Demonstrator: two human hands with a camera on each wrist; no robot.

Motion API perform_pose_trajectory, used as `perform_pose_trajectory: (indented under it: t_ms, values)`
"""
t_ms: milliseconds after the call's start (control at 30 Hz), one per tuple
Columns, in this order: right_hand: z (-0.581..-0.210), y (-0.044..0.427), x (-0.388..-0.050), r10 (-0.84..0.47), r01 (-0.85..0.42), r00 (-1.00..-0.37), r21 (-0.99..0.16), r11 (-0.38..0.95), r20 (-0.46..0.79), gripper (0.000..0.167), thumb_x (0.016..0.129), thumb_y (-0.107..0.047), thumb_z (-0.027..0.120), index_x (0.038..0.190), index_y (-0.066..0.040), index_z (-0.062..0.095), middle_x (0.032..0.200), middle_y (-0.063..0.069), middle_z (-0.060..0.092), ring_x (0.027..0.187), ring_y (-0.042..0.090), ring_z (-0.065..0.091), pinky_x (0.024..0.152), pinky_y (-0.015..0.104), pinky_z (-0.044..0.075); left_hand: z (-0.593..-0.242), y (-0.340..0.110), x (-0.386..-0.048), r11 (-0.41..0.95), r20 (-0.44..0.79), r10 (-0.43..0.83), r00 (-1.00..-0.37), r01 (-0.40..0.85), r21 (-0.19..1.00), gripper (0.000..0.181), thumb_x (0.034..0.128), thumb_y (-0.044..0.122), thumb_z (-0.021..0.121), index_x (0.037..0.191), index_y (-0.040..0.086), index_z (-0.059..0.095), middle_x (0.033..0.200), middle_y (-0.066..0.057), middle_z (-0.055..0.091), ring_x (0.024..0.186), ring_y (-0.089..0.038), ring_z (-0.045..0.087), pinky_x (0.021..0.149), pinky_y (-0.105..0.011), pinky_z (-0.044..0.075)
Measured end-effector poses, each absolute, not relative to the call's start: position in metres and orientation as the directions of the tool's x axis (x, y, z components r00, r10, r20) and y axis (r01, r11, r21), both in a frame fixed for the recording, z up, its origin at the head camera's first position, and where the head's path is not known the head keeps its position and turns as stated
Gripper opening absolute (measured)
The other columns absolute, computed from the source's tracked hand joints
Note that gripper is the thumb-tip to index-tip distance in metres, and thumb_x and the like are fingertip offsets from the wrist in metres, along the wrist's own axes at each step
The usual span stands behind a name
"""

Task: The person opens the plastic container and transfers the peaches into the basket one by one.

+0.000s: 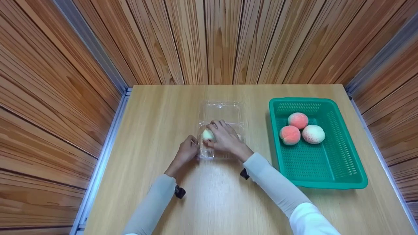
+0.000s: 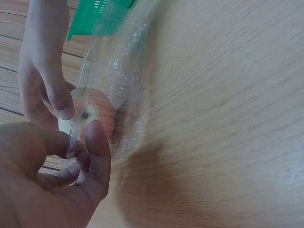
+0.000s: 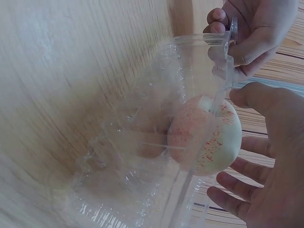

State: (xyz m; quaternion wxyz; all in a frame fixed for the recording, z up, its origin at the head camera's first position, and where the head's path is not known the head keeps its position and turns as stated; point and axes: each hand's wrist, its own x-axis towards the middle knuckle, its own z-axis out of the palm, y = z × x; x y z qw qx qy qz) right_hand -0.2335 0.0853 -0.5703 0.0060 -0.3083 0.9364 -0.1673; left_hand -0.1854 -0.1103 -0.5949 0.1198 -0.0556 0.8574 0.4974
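A clear plastic clamshell container (image 1: 220,112) lies unfolded on the table, its lid toward the back. A pale peach (image 3: 228,137) with red speckles sits in its near half, at the left end. My left hand (image 1: 188,149) pinches the container's left rim between thumb and fingers, as the left wrist view (image 2: 57,166) shows. Over the container, my right hand (image 1: 225,137) is at the peach, its thumb close to the rim. In the right wrist view its fingers (image 3: 240,185) are spread loosely beside the peach, not closed round it; whether they touch it is unclear.
To the right stands a green plastic basket (image 1: 333,163) holding two pinkish-red peaches (image 1: 297,120) and one whitish speckled peach (image 1: 313,134). Wood-plank walls (image 1: 222,42) enclose the table (image 1: 147,130) at the back and both sides.
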Motion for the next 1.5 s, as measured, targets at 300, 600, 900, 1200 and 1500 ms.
perform_pose_trajectory:
  t_ms: [300, 600, 900, 1200, 1500]
  values:
    - [-0.574, 0.083, -0.232, -0.580, -0.567, -0.813, -0.317, 0.760, 0.063, 0.060, 0.096, -0.040, 0.077, 0.143, -0.007, 0.059, 0.138, 0.016, 0.060, 0.124, 0.035, 0.057, 0.104, 0.050, 0.054, -0.597, -0.111, -0.186, 0.500, -0.256, 0.025, -0.966, -0.210, 0.840, 0.007, 0.1007, 0.008, 0.061, 0.102, 0.004, 0.055, 0.079, -0.001, 0.055, 0.064, -0.016, 0.060, 0.056, -0.023, 0.046]
    - [-0.576, 0.083, -0.229, -0.583, -0.562, -0.811, -0.331, 0.758, 0.044, 0.057, 0.096, -0.040, 0.076, 0.140, -0.008, 0.059, 0.136, 0.015, 0.061, 0.123, 0.035, 0.057, 0.105, 0.050, 0.052, -0.597, -0.111, -0.185, 0.511, -0.245, 0.033, -0.969, -0.194, 0.837, 0.009, 0.1017, 0.010, 0.062, 0.104, 0.003, 0.056, 0.082, -0.001, 0.055, 0.069, -0.015, 0.057, 0.059, -0.024, 0.044]
    - [-0.576, 0.081, -0.227, -0.568, -0.526, -0.822, -0.333, 0.783, -0.038, 0.063, 0.091, -0.037, 0.082, 0.142, -0.013, 0.055, 0.139, 0.015, 0.059, 0.130, 0.035, 0.056, 0.112, 0.052, 0.050, -0.595, -0.111, -0.185, 0.496, -0.265, 0.028, -0.964, -0.217, 0.841, 0.008, 0.1015, 0.010, 0.060, 0.105, 0.004, 0.057, 0.082, -0.002, 0.056, 0.064, -0.014, 0.058, 0.056, -0.023, 0.046]
    - [-0.578, 0.076, -0.223, -0.584, -0.527, -0.809, -0.367, 0.767, -0.060, 0.064, 0.088, -0.032, 0.086, 0.140, -0.011, 0.053, 0.135, 0.015, 0.059, 0.125, 0.035, 0.060, 0.108, 0.049, 0.053, -0.597, -0.110, -0.185, 0.505, -0.260, 0.021, -0.965, -0.214, 0.836, 0.011, 0.1021, 0.013, 0.063, 0.105, 0.004, 0.057, 0.082, -0.002, 0.054, 0.068, -0.015, 0.056, 0.059, -0.023, 0.045]
    - [-0.583, 0.074, -0.219, -0.588, -0.518, -0.806, -0.392, 0.760, -0.075, 0.065, 0.091, -0.030, 0.081, 0.148, -0.015, 0.054, 0.135, 0.014, 0.059, 0.118, 0.036, 0.062, 0.091, 0.048, 0.058, -0.597, -0.110, -0.185, 0.507, -0.259, 0.024, -0.966, -0.211, 0.836, 0.011, 0.1012, 0.014, 0.062, 0.104, 0.005, 0.056, 0.079, -0.002, 0.055, 0.062, -0.015, 0.058, 0.055, -0.023, 0.046]
